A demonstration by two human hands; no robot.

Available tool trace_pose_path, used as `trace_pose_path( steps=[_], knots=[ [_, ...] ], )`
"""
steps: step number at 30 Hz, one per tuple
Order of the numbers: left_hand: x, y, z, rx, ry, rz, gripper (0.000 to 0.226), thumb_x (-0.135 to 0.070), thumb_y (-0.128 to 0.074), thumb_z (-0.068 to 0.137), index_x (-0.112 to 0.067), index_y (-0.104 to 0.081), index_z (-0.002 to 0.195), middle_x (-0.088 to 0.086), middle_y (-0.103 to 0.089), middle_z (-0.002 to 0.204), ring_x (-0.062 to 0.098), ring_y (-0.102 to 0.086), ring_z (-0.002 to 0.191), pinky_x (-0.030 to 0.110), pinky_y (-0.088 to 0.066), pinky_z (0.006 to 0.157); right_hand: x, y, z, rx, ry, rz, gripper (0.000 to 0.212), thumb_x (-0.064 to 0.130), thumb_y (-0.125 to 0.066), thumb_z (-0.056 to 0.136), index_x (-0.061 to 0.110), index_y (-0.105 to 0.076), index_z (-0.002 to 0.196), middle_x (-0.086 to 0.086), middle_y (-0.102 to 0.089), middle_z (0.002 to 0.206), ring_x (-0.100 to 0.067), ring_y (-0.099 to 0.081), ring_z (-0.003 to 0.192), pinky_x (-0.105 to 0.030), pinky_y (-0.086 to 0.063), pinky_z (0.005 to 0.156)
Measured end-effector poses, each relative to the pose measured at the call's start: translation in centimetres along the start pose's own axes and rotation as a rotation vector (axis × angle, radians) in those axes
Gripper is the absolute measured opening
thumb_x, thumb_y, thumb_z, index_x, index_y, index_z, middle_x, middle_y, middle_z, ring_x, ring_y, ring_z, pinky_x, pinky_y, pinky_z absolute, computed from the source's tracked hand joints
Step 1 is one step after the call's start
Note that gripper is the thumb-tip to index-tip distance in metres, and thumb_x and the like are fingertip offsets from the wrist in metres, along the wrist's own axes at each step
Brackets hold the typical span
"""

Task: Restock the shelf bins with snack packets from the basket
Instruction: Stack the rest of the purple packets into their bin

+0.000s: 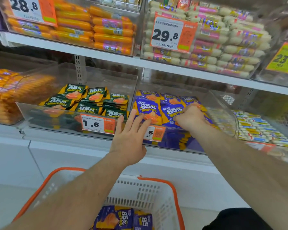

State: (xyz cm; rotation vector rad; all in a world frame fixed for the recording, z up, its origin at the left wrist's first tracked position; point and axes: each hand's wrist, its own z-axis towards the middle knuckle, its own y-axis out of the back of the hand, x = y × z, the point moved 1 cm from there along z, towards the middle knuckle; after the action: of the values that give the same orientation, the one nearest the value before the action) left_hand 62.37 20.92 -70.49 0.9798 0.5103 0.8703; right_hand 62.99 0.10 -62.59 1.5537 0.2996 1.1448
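A clear shelf bin point(186, 143) holds purple and yellow snack packets point(148, 106). My right hand point(189, 117) reaches into it, fingers curled round a few purple packets near the front. My left hand point(130, 135) is spread flat, fingertips touching a purple packet at the bin's front left edge. Below, a white basket point(148, 191) with orange handles holds more purple packets point(116, 219).
To the left, a second clear bin point(45, 117) holds green and yellow packets point(90, 100), with a 1.6 price tag point(97, 124) on its front. The upper shelf point(106, 54) carries bins of orange sausages and white sausages. Small striped packets point(254, 128) fill the bin at right.
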Motion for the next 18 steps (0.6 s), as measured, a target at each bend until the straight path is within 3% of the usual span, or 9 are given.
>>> trace_pose_path(
  steps=[4,7,10,12,14,16,18],
  knots=[
    [-0.1,-0.2,0.0,-0.007,0.014,0.005,0.096,-0.034,-0.077,0.058,-0.019,-0.04,0.145,0.006,-0.039,0.151,0.031,-0.017,0.148,0.052,-0.001,0.114,-0.3,-0.6,-0.1,-0.025,0.01,-0.111,0.04,0.045,-0.071,0.073,0.016,-0.057,0.097,-0.008,-0.062,0.098,-0.033,-0.056,0.101,-0.031,-0.035,0.067],
    [-0.3,0.0,-0.1,0.003,0.015,-0.021,0.094,-0.035,-0.073,0.068,-0.022,-0.03,0.15,0.004,-0.027,0.157,0.029,-0.004,0.15,0.05,0.006,0.116,-0.4,-0.8,0.0,-0.037,0.025,-0.152,0.049,0.054,-0.072,0.073,0.015,-0.058,0.099,-0.007,-0.062,0.096,-0.033,-0.057,0.103,-0.032,-0.036,0.067],
    [-0.3,0.4,0.1,0.061,0.019,-0.03,0.091,-0.037,-0.061,0.081,-0.026,-0.009,0.155,0.0,-0.003,0.163,0.025,0.016,0.149,0.049,0.014,0.115,-0.7,-0.6,0.1,0.009,0.038,-0.181,0.048,0.056,-0.071,0.074,0.015,-0.056,0.095,-0.008,-0.062,0.093,-0.034,-0.058,0.101,-0.033,-0.04,0.068],
    [0.1,0.5,-0.3,-0.026,-0.009,-0.105,0.088,-0.032,-0.058,0.08,-0.025,-0.013,0.155,0.001,-0.007,0.163,0.026,0.011,0.149,0.045,0.009,0.117,-0.7,-0.3,-0.4,-0.049,0.041,-0.206,0.052,0.056,-0.07,0.076,0.014,-0.058,0.103,-0.012,-0.062,0.106,-0.035,-0.057,0.106,-0.038,-0.046,0.078],
    [0.6,0.0,-1.3,-0.211,-0.018,-0.241,0.078,-0.025,-0.056,0.074,-0.019,-0.031,0.147,0.003,-0.025,0.157,0.029,-0.01,0.147,0.044,-0.008,0.115,-0.3,0.0,-1.7,-0.323,0.22,-0.167,0.047,0.044,-0.068,0.081,0.011,-0.059,0.112,-0.015,-0.059,0.115,-0.037,-0.053,0.109,-0.042,-0.044,0.087],
    [1.1,-0.8,-3.0,-0.35,0.008,-0.361,0.064,-0.023,-0.052,0.071,-0.016,-0.043,0.134,0.004,-0.039,0.142,0.03,-0.032,0.135,0.044,-0.025,0.104,0.6,-0.4,-4.1,-0.616,0.615,0.004,0.031,0.027,-0.063,0.08,0.008,-0.062,0.105,-0.016,-0.059,0.106,-0.036,-0.053,0.101,-0.044,-0.042,0.084],
    [1.4,-2.3,-5.0,-0.325,0.071,-0.425,0.052,-0.023,-0.051,0.072,-0.017,-0.05,0.124,0.005,-0.05,0.127,0.028,-0.045,0.119,0.038,-0.03,0.093,1.6,-2.3,-6.7,-0.63,0.92,0.119,0.021,0.019,-0.061,0.077,0.006,-0.063,0.093,-0.013,-0.059,0.094,-0.034,-0.053,0.09,-0.042,-0.04,0.077]
  ],
)
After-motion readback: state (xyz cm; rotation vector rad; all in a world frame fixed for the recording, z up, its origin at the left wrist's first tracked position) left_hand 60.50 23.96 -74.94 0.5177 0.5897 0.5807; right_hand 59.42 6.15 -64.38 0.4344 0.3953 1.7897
